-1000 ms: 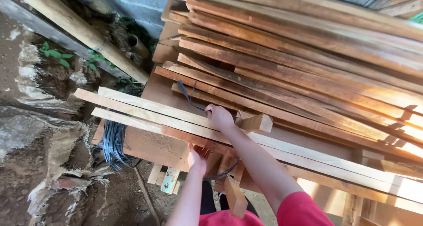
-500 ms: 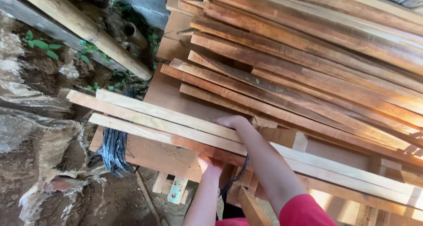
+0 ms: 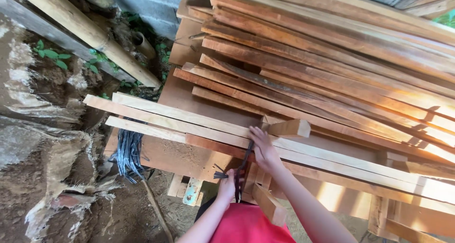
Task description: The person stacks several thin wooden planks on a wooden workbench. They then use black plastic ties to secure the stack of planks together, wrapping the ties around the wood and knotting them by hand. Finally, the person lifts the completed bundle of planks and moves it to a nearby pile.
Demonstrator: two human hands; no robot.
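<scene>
I was mid-tying: left hand (image 3: 227,186) fingers clamped on the dark flat plastic strap (image 3: 242,163), right hand (image 3: 263,150) fingers pressed together on long pale wooden slats (image 3: 189,117); tightening looked next.

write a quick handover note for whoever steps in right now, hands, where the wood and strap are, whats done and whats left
Left hand: closed on the lower end of the dark strap, below the bench edge.
Right hand: fingers pressing the strap's upper part against the bundle of long pale slats lying across the board.
A short wood block sits just past the right hand; a coil of dark straps hangs at the left.
Done: strap runs from the slats' top down their near edge.
Left: no knot visible; strap ends loose.
</scene>
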